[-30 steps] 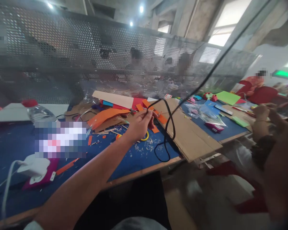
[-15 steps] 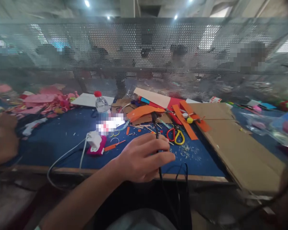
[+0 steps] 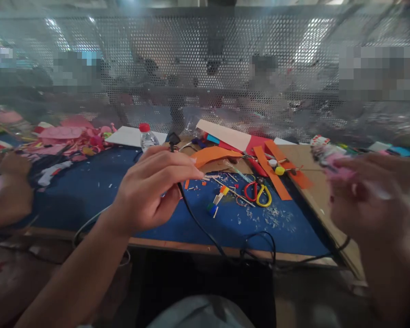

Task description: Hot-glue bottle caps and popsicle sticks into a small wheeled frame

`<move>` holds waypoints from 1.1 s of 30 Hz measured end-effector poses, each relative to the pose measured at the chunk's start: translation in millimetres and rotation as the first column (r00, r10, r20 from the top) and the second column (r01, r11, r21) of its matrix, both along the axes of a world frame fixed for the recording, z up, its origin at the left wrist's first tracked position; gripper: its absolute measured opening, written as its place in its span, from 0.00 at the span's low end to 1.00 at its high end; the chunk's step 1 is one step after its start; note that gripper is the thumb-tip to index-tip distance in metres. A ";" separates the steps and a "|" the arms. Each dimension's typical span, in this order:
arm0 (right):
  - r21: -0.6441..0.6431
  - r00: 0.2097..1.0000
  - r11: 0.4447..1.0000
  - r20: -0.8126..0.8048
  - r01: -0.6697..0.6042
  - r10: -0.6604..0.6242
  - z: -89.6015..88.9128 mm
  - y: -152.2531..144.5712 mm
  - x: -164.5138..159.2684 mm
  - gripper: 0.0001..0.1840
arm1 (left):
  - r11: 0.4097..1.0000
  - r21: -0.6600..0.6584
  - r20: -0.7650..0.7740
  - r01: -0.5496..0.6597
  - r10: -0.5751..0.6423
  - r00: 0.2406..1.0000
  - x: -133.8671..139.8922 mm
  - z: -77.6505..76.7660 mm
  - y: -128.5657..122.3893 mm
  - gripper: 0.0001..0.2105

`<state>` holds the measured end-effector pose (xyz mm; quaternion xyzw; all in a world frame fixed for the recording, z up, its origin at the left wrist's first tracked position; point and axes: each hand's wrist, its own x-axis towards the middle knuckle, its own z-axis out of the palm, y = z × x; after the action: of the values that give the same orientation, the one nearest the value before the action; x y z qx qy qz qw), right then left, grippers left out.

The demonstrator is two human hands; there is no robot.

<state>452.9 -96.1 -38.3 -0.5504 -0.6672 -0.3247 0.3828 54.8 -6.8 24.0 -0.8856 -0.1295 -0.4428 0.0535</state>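
Observation:
My left hand (image 3: 150,191) is closed around a black cable (image 3: 200,221), with the fingers curled and a dark end of the cable showing above the knuckles. From that hand the cable drops to the table's front edge and runs off to the right in loops. On the right, my right hand (image 3: 372,200) is raised over the cardboard and smeared by motion. Its fingers look pinched around something pink and whitish (image 3: 341,172), too blurred to name. Between the hands lie scissors with red and yellow handles (image 3: 263,196) and a small bundle of sticks with orange and blue ends (image 3: 218,200).
Orange strips (image 3: 273,175) and a cardboard sheet (image 3: 323,191) lie on the blue table (image 3: 89,182). A red-capped bottle (image 3: 146,136) stands behind my left hand. Pink scraps (image 3: 68,136) are piled at left, near another person's hands (image 3: 15,175). A perforated screen (image 3: 198,82) rises behind.
My left hand has moved left and up with the cable, now in front of the bottle and the charger. My right hand has come into view at the right.

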 end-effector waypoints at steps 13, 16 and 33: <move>-0.635 0.930 0.762 0.192 -0.126 0.314 -103.2 31.0 -3.9 0.31 | 0.997 -0.049 -0.297 0.052 -0.064 0.953 47.4 -78.0 -52.0 0.09; -0.650 0.942 0.747 0.144 -0.140 0.302 -108.4 42.1 -2.7 0.28 | 0.999 -0.020 -0.233 0.031 -0.035 0.972 58.8 -100.6 -57.7 0.08; -0.612 0.639 0.258 -0.768 -0.748 0.032 -41.0 40.5 -204.0 0.13 | 0.999 -0.015 -0.278 -0.030 0.024 0.960 40.7 -160.6 -73.2 0.06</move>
<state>248.9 -55.6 -79.3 -0.5328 -0.6821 0.4137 0.2823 95.5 -80.0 -136.6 -0.9375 -0.1370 -0.3124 0.0687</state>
